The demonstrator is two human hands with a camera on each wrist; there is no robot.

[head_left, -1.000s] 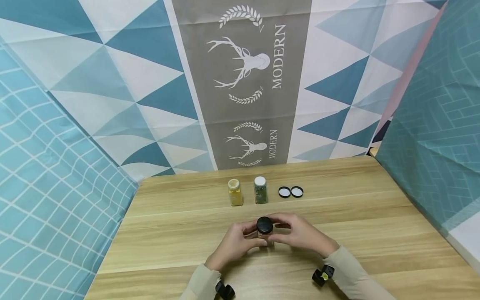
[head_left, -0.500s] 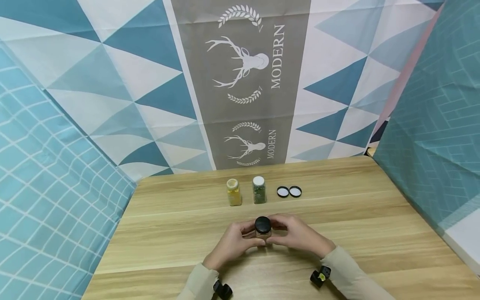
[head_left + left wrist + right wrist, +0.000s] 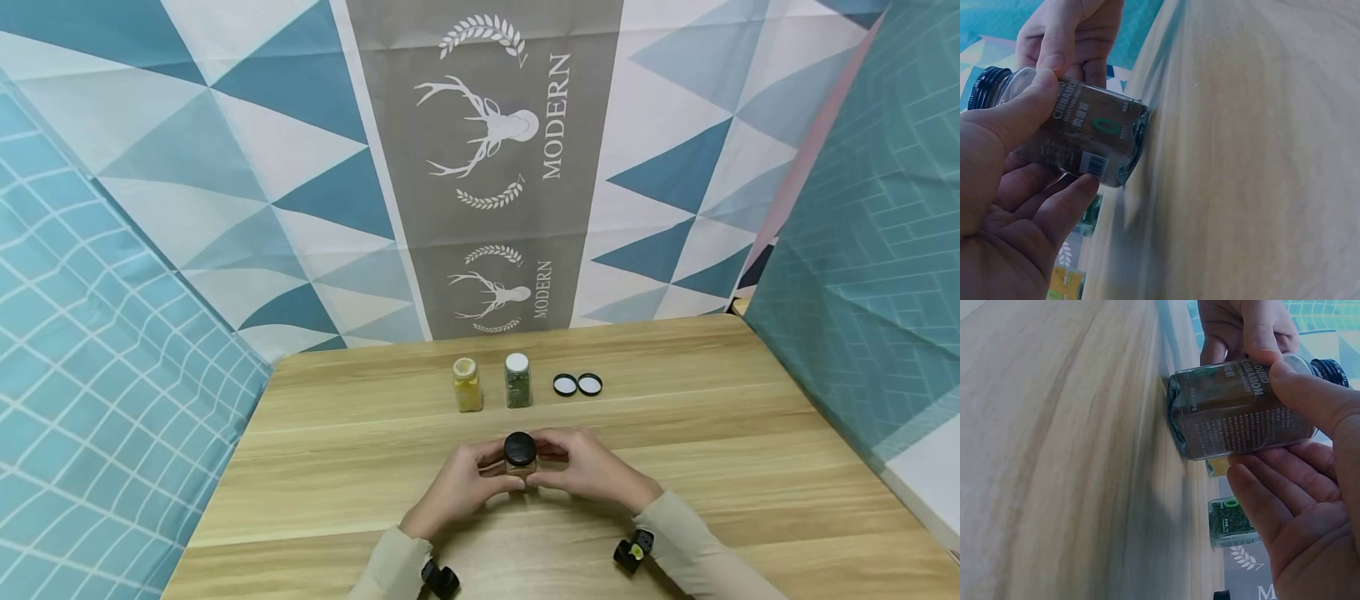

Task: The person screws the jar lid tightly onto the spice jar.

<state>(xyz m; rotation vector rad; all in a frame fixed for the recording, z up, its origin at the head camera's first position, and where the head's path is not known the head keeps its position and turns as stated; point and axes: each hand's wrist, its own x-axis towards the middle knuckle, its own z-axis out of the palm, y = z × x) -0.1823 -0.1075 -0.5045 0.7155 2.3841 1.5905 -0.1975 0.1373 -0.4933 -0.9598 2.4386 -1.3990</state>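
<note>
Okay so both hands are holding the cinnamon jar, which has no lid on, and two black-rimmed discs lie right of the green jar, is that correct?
Not quite: the cinnamon jar has a black lid on, as the head view shows. The rest stands: the left hand and right hand hold it, and two black-rimmed discs lie right of the green jar.

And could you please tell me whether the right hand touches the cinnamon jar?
Touching: the right wrist view shows the right hand with its thumb on the cinnamon jar.
</note>
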